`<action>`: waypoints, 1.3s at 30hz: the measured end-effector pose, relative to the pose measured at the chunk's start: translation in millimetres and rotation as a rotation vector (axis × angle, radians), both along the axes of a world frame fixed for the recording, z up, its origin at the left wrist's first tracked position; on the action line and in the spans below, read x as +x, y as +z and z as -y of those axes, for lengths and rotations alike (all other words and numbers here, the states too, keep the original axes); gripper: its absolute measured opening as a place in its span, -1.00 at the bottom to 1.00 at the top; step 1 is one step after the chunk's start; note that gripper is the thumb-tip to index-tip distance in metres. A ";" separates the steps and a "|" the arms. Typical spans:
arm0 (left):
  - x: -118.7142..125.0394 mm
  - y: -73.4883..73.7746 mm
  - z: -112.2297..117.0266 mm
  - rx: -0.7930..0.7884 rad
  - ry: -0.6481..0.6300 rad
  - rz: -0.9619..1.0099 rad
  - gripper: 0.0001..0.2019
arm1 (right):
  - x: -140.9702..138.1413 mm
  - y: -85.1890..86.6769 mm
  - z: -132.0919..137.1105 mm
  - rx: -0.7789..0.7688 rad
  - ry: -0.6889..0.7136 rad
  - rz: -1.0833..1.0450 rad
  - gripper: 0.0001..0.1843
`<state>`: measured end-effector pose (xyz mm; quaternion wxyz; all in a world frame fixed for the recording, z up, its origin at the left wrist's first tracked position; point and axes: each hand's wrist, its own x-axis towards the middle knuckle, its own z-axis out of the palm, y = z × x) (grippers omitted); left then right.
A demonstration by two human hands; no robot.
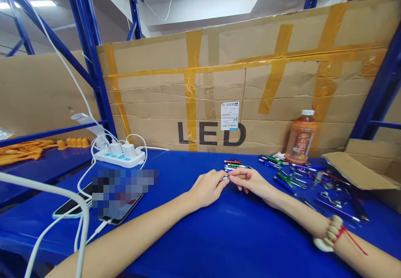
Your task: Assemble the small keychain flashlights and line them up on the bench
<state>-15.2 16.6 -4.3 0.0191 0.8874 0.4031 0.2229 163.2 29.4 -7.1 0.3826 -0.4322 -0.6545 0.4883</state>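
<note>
My left hand point(206, 189) and my right hand point(252, 183) meet over the middle of the blue tabletop, fingertips close together. Between the fingers of my left hand shows a small silvery piece point(224, 178), too little visible to tell its kind. My right hand's thumb and fingers pinch at its right end; whether they hold a separate part is hidden. Just behind the fingertips lies a small group of shiny pens point(232, 166) in red, green, blue and silver. A beaded bracelet point(333, 230) with a red string circles my right wrist.
At right lies a loose heap of coloured pens and metal parts point(294, 180), with a drink bottle point(301, 138) behind it and an open cardboard box point(354, 169) beside it. Left are two phones point(120, 211), white cables and a power strip point(122, 157). A cardboard wall point(156, 102) stands behind.
</note>
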 end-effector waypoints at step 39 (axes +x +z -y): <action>-1.6 -2.2 -5.3 -0.002 -0.102 0.055 -0.76 | 2.5 -3.5 -1.8 0.296 -0.006 0.038 -0.63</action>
